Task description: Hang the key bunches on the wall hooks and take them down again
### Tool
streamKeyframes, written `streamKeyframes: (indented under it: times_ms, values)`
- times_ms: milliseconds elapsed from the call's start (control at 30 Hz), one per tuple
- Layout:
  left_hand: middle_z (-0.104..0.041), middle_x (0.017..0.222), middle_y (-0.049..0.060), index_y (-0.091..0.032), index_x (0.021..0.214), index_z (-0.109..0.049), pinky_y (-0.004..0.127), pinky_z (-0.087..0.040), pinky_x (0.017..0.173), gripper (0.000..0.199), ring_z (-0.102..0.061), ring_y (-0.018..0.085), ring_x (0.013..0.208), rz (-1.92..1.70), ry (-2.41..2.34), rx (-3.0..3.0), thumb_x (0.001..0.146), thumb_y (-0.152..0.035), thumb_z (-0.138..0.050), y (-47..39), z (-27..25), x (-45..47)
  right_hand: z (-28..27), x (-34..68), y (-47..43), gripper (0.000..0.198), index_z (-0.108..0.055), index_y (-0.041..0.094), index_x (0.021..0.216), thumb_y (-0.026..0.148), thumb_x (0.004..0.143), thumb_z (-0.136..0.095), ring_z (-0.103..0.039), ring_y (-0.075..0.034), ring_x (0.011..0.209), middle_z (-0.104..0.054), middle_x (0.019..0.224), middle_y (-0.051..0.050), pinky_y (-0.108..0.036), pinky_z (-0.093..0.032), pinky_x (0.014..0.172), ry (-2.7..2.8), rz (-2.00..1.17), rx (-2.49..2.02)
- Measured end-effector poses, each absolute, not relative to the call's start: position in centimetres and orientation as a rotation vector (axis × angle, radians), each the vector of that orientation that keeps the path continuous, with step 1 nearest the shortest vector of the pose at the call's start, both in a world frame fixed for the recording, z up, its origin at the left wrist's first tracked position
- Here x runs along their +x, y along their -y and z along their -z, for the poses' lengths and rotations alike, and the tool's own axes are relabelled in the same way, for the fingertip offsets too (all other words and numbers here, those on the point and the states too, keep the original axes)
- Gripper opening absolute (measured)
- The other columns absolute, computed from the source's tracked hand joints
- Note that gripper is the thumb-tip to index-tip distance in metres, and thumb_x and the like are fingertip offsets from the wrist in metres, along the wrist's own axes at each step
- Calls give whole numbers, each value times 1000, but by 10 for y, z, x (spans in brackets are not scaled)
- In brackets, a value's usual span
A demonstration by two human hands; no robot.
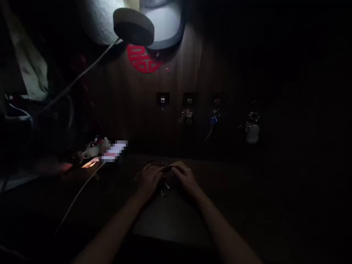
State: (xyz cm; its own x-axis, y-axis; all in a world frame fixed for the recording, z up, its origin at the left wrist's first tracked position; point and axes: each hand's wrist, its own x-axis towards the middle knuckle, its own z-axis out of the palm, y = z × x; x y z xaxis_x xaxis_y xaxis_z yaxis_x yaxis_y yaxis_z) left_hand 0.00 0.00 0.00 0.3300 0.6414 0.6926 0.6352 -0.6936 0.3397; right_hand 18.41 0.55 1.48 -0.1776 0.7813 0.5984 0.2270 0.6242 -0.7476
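In the dim middle of the head view, my left hand (149, 179) and my right hand (186, 178) come together over a surface. Both have their fingers curled in around a small bunch of keys (162, 193). A metal ring (164, 164) glints between the fingertips, and a couple of keys dangle below, just inside my left hand. Something dark lies between the two sets of fingers; it is too dim to make out. A pale flat area (167, 220) shows beneath my forearms.
Hooks (162, 99) line the wooden wall, with keys (189, 114), a blue tag (213, 120) and a pale fob (252, 132) hanging. Caps (165, 25) hang above a red paper cut-out (143, 60). A corded disc (133, 27) is upper left. Small clutter (92, 151) lies left.
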Motion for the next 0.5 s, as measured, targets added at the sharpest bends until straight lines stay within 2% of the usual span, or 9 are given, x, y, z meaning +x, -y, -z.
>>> streamKeyframes:
  times_ms: [200, 400, 500]
  values:
    - [-68, 95, 4, -21, 101, -63, 43, -34, 98, 27, -59, 18, 94, -1358, -1193, 2491, 89, -27, -40, 1, 1, 0, -12, 179, -5, 20, -68, 25, 90, 36, 83, -54, -56, -17, 90, -64, 89, -3, -32, -41, 84, 1747, -558, -802]
    - [-67, 90, 6, -19, 86, -65, 36, -43, 87, 21, -58, 19, 92, -1362, -1092, 2278, 84, -29, -46, 5, -4, 4, -13, 177, -5, 20, -69, 26, 90, 35, 83, -53, -57, -17, 87, -66, 85, -3, -33, -41, 83, 1767, -518, -807]
    - [-66, 90, 6, -20, 84, -65, 34, -45, 84, 17, -58, 19, 91, -1362, -1061, 2166, 80, -31, -52, 5, -5, 5, -15, 174, -2, 20, -68, 26, 94, 32, 83, -52, -58, -17, 90, -67, 90, -3, -33, -41, 85, 1755, -537, -825]
